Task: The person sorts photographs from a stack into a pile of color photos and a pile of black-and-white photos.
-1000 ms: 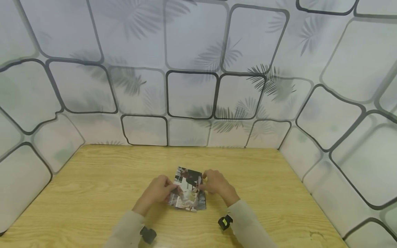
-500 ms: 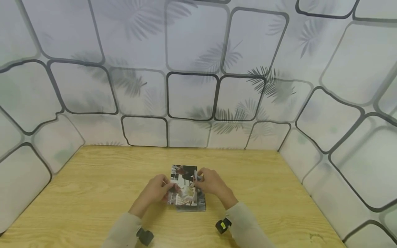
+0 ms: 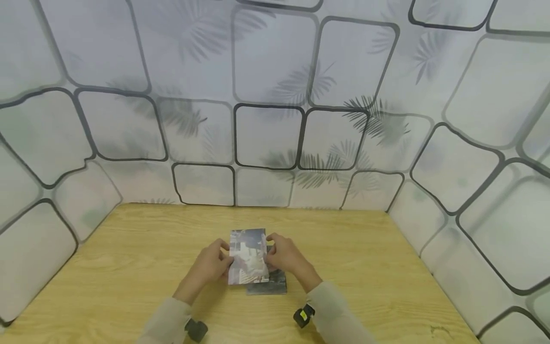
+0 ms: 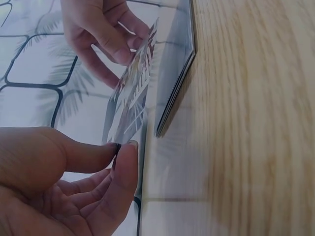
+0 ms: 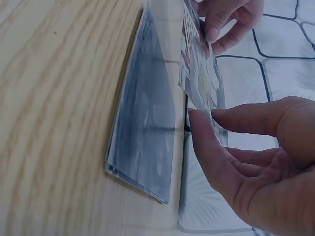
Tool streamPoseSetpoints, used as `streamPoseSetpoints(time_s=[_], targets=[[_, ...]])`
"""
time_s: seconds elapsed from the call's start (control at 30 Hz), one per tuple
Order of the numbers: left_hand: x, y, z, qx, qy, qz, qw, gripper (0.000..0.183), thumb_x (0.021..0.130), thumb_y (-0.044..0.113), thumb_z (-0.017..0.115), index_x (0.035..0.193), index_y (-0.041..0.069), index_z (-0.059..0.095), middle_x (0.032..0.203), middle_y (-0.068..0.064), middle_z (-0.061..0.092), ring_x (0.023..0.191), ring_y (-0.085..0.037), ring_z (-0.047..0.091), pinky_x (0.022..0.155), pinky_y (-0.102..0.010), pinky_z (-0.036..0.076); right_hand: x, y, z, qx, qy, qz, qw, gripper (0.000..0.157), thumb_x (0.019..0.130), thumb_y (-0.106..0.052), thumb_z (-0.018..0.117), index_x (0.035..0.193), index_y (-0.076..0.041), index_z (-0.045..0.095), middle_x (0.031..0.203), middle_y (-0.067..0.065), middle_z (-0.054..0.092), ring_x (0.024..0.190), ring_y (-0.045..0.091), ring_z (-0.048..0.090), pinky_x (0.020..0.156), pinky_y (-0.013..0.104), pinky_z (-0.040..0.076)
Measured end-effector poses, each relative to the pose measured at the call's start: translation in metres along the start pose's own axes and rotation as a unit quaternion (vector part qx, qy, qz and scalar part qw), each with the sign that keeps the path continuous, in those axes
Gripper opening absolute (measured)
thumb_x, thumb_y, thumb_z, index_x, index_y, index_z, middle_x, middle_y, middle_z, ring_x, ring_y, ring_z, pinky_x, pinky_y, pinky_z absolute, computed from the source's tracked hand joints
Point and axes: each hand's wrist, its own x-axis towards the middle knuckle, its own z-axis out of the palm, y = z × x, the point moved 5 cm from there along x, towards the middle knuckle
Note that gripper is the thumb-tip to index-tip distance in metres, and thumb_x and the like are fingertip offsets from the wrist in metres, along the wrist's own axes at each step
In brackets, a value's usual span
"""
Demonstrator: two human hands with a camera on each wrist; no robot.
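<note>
A glossy photo print (image 3: 248,255) is held up by both hands, one at each side edge. My left hand (image 3: 209,263) pinches its left edge between thumb and forefinger. On the opposite edge, the thumb and fingers of my right hand (image 3: 287,256) pinch it too. Below and to the right, a thin stack of dark, shiny prints (image 3: 268,285) lies on the table, partly hidden by the raised one. In the right wrist view a gap shows between the held photo print (image 5: 199,69) and the stack (image 5: 142,118).
The wooden table (image 3: 365,267) reaches back to a patterned curtain-like wall (image 3: 268,136), which also rises on the left and right. A small black device is strapped to each wrist, the left device (image 3: 196,330) and the right device (image 3: 303,316).
Both hands have carried the photo print leftward and raised it off the stack. More of the stack shows at its lower right, and the print now catches glare.
</note>
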Motion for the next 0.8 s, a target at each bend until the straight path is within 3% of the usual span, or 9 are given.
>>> streamPoseSetpoints(time_s=[0.27, 0.53, 0.8], targets=[[0.0, -0.007, -0.005, 0.001, 0.003, -0.002, 1.0, 0.032, 0.096, -0.001, 0.066, 0.124, -0.009, 0.054, 0.084, -0.013, 0.071, 0.061, -0.018, 0.067, 0.054, -0.03, 0.06, 0.003, -0.001, 0.008, 0.015, 0.005, -0.009, 1.0, 0.06, 0.087, 0.007, 0.066, 0.144, 0.01, 0.047, 0.082, 0.011, 0.069, 0.06, 0.022, 0.072, 0.058, 0.032, 0.063], [-0.002, -0.012, -0.012, 0.036, 0.012, -0.007, 0.9992, 0.033, 0.096, 0.004, 0.068, 0.124, -0.008, 0.055, 0.086, -0.012, 0.071, 0.063, -0.015, 0.065, 0.055, -0.029, 0.055, 0.006, -0.006, 0.019, 0.0, 0.009, -0.016, 1.0, 0.069, 0.085, 0.008, 0.066, 0.15, 0.01, 0.041, 0.079, 0.007, 0.066, 0.055, 0.016, 0.067, 0.051, 0.027, 0.059], [-0.005, -0.023, -0.024, 0.047, 0.023, -0.006, 0.9986, 0.032, 0.095, 0.004, 0.069, 0.122, -0.008, 0.056, 0.089, -0.014, 0.072, 0.065, -0.015, 0.065, 0.057, -0.03, 0.055, 0.011, -0.016, 0.031, -0.012, 0.014, -0.018, 1.0, 0.069, 0.086, 0.008, 0.066, 0.15, 0.008, 0.042, 0.081, 0.008, 0.067, 0.055, 0.015, 0.068, 0.051, 0.026, 0.06]])
